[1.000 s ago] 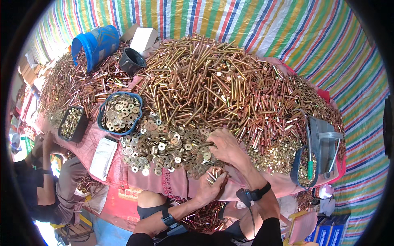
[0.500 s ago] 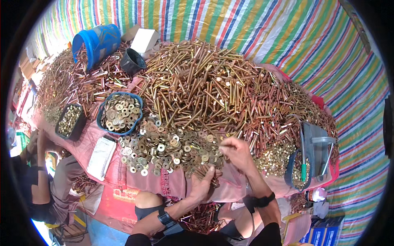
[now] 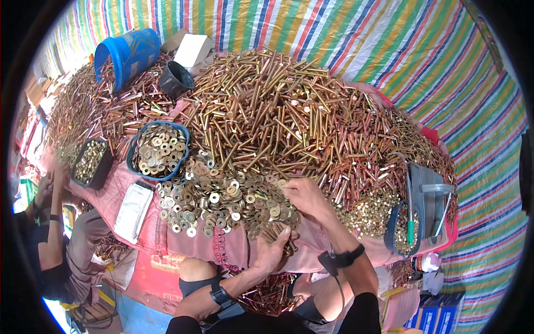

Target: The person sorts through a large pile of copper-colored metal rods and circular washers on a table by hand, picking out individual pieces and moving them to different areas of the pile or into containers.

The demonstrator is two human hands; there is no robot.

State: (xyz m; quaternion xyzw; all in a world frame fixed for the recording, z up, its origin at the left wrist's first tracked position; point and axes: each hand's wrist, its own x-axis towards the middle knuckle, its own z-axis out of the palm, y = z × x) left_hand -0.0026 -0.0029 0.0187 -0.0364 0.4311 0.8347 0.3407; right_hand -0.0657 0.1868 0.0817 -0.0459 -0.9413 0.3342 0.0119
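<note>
My left hand (image 3: 271,251) is closed round a bundle of long brass-coloured bolts (image 3: 278,234), just in front of a spread of flat round washers (image 3: 217,192). At the right end of those washers, my right hand (image 3: 306,196) has its thumb and fingers pinched together on a washer (image 3: 282,183); whether it holds more is hidden. Behind both hands rises a large heap of loose bolts (image 3: 267,111). Small brass nuts (image 3: 367,216) lie in a pile to the right of my right hand.
A blue-rimmed tub (image 3: 132,146) of washers and a dark tray (image 3: 99,178) of nuts stand left. Farther back are a tipped blue bucket (image 3: 130,55), a black cup (image 3: 173,80) and a white box (image 3: 193,51). A grey container (image 3: 428,192) stands right. A co-worker's hands (image 3: 53,186) show far left.
My right hand has moved left and slightly up, onto the washers. My left hand keeps its bundle in nearly the same place. The view has shifted slightly.
</note>
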